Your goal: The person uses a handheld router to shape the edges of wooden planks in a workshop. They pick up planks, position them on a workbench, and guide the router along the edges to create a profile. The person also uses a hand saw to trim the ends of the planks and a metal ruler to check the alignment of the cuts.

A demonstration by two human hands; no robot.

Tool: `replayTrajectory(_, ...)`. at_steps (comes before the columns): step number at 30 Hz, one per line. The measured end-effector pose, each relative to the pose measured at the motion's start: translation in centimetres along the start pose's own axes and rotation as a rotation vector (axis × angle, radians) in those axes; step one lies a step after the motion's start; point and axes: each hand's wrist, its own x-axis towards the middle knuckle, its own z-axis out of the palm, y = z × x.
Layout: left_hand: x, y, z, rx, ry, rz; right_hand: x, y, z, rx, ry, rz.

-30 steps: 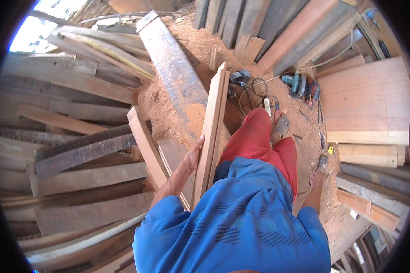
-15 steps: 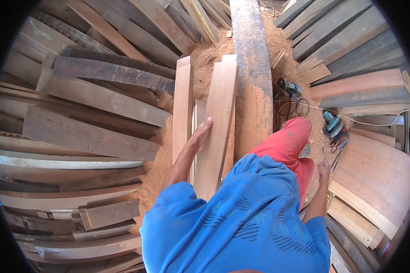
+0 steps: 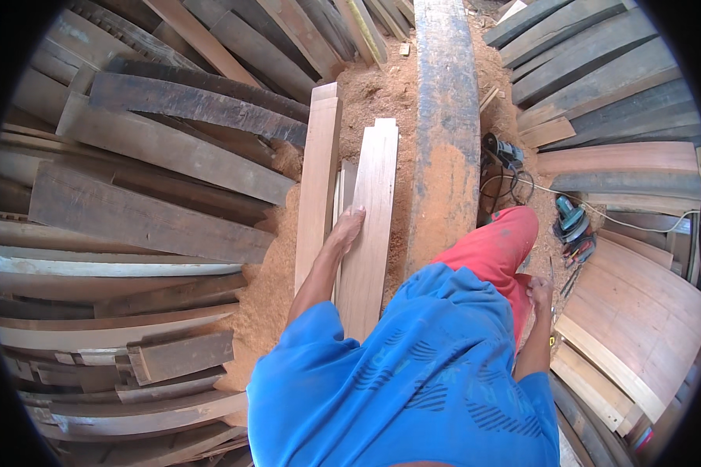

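Observation:
A pale wooden plank with a notched, tenon-like far end lies lengthwise in front of me, left of the bench beam. My left hand grips its left edge about midway along. Just left of it lies a second, thicker reddish board, with narrower strips between the two. My right hand is beside my red-trousered knee, its fingers curled. A thin upright sliver shows just above its fingertips; I cannot tell whether the hand holds it.
A long sawdust-covered beam runs ahead of me. On the right lie a grey power tool, a green-blue power tool, hand tools, a pale cable and a wide panel. Stacked dark boards line the left.
The plank's far end has lowered and shifted slightly left, with my left hand still on its edge. My right hand has drawn in toward my knee, its fingers curling.

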Motion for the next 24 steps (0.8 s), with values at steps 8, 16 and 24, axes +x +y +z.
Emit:
replayTrajectory(8, 4.2, -4.1, 3.3, 0.269, 0.061, 0.055, -0.3, 2.9, -1.4, 0.014, 0.065, 0.047)
replayTrajectory(16, 6.9, -8.1, 6.4, 0.504, 0.155, 0.040, -0.6, 1.2, -0.5, 0.019, 0.014, 0.014)
replayTrajectory(24, 6.5, -7.6, 6.9, 0.677, 0.146, -0.052, 2.3, 1.7, -3.0, 0.043, 0.052, 0.019)
